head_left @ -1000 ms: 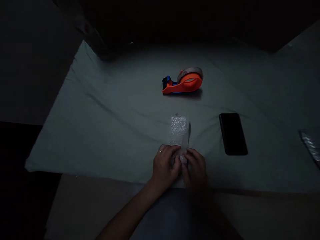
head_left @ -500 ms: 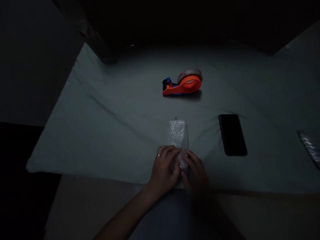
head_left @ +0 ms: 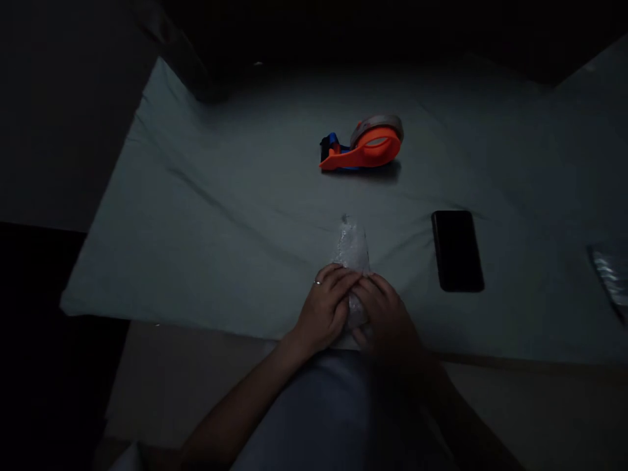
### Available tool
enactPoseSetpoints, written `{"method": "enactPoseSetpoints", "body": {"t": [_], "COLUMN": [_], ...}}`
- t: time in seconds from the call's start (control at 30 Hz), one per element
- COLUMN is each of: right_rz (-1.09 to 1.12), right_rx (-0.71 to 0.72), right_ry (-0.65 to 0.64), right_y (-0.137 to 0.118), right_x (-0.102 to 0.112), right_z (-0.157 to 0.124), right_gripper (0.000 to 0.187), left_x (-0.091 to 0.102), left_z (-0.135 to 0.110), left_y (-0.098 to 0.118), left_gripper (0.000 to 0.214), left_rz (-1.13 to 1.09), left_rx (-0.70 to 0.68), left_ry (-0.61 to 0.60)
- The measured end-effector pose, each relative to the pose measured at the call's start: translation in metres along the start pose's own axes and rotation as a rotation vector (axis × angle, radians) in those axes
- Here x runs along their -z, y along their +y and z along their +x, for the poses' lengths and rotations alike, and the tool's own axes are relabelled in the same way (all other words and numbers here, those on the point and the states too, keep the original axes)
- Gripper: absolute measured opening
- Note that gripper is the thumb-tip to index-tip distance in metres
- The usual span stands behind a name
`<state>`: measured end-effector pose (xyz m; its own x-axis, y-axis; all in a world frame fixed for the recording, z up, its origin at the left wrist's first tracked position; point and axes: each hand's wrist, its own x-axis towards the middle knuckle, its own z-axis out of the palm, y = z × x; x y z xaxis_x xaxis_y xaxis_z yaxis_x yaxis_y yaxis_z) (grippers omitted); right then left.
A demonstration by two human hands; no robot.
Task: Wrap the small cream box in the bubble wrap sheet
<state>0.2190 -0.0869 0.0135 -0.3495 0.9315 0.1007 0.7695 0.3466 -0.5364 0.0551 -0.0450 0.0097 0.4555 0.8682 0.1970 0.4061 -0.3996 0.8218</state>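
Observation:
A piece of clear bubble wrap [head_left: 352, 245] lies on the cloth near the front edge, folded or bunched at its near end. My left hand [head_left: 326, 304], with a ring on one finger, grips its left side, fingers curled over it. From the right, my right hand [head_left: 385, 311] closes on the same wrap, its fingertips meeting those of the left. Whether anything is inside the wrap cannot be made out in the dim light.
An orange and blue tape dispenser [head_left: 366, 150] with a roll of tape stands beyond the hands. To the right lies a black phone [head_left: 458, 251]. A shiny plastic packet [head_left: 611, 275] sits at the far right. Pale green cloth [head_left: 220, 255] covers the surface.
My hands have shifted slightly forward over the bubble wrap, the right fingers now lying across it. The wrap's far end looks narrower and more folded. The camera view has tilted a little.

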Motion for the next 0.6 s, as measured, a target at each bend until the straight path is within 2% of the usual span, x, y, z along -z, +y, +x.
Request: {"method": "enactPoseSetpoints", "body": {"t": [0.07,0.2,0.5,0.53,0.6], "right_rz": [0.000,0.013,0.079,0.082,0.074], "right_rx": [0.023,0.122,0.113,0.126,0.137], "right_ry": [-0.018,0.033,0.060,0.076,0.102], "right_y": [0.005,0.008,0.000,0.000,-0.001], "right_x": [0.002,0.004,0.000,0.001,0.003], "right_z": [0.004,0.007,-0.017,-0.018,-0.017], "right_gripper": [0.064,0.062,0.046,0.041,0.034], "left_x": [0.001,0.006,0.013,0.014,0.018], "left_z": [0.002,0.004,-0.001,0.000,-0.001], "left_y": [-0.002,-0.002,-0.002,-0.002,0.000], "left_gripper": [0.043,0.036,0.035,0.035,0.033], "left_rz": [0.031,0.041,0.022,0.015,-0.011], "left_rx": [0.007,0.042,0.061,0.060,0.088], "left_ry": [0.007,0.027,-0.130,-0.125,-0.020]}}
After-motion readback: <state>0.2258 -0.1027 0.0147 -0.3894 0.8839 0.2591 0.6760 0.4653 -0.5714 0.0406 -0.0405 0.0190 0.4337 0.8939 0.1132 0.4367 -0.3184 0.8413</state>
